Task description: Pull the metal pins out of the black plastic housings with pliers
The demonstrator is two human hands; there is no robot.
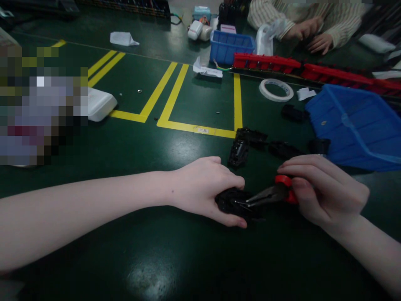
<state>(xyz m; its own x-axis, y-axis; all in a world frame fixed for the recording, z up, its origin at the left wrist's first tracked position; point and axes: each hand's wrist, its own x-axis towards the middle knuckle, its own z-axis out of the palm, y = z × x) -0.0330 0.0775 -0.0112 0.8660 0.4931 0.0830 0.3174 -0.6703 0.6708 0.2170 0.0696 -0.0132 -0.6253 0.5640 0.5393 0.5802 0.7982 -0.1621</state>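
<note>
My left hand [203,188] is closed around a small black plastic part [231,201] and holds it down on the dark green table [175,251]. My right hand [319,190] grips red-handled needle-nose pliers [272,194]. The plier tips touch the black part. Several more black parts [247,144] lie just behind my hands.
A big blue bin [357,125] stands tilted at the right. Behind it run red trays [297,67], with a tape roll [276,89], a small blue basket [230,47] and paper scraps nearby. Another person's hands [308,35] work at the far edge. Yellow lines mark the table.
</note>
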